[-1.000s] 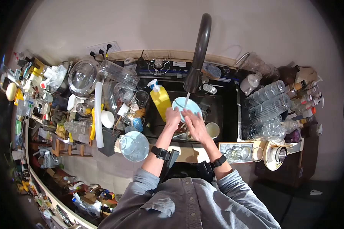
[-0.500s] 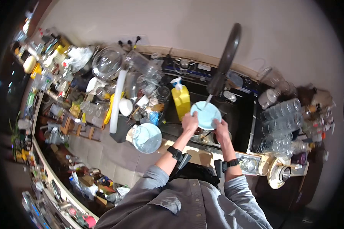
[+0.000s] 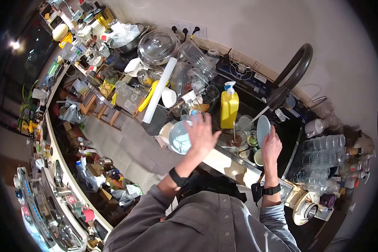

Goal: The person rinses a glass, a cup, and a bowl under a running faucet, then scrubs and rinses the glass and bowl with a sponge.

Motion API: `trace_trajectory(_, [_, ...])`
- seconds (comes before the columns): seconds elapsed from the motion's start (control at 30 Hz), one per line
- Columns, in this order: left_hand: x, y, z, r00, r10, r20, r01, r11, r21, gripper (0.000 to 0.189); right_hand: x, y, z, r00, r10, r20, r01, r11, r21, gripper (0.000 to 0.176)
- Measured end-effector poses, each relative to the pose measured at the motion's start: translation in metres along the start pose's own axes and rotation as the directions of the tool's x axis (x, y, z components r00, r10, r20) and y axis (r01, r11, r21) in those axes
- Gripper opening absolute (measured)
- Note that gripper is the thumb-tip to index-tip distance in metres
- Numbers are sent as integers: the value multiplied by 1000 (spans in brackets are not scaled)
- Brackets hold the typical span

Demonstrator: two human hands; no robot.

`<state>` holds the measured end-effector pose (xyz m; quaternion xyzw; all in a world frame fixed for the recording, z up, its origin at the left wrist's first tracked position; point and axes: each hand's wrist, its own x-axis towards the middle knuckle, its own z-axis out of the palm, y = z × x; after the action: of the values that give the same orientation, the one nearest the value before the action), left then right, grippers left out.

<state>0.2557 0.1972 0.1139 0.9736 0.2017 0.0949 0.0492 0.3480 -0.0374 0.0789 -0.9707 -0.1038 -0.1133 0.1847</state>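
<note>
My right hand [image 3: 271, 147] grips a light blue plate [image 3: 263, 131] by its edge, tilted nearly on its side over the dark sink. Water runs from the black faucet [image 3: 277, 97] just left of the plate. My left hand [image 3: 202, 135] is raised with fingers spread and holds nothing; it partly covers a pale blue bowl [image 3: 179, 137] at the counter's front edge. Between my hands a yellow pump bottle [image 3: 229, 110] stands upright. Glasses and a light green cup [image 3: 258, 157] sit in the sink below it.
Stacked clear glasses [image 3: 323, 151] stand right of the sink. To the left are a glass lid [image 3: 158, 47], a white roll [image 3: 160, 90], a white bowl [image 3: 168, 97] and crowded glassware. A wooden stool [image 3: 101, 110] stands on the floor at left.
My left hand has let go of the plate and moved left with its fingers spread. My right hand has turned the plate onto its edge. The whole view has shifted.
</note>
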Motion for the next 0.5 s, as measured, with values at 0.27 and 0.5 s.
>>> trace_trajectory(0.27, [-15, -88, 0, 979, -23, 202, 73, 966, -246, 71, -36, -9, -4, 921, 389, 11, -359, 840, 406, 18])
trace_trajectory(0.5, [-5, -122, -72, 997, 41, 72, -15, 944, -328, 70, -73, -63, 57, 887, 220, 405, -456, 550, 700, 24])
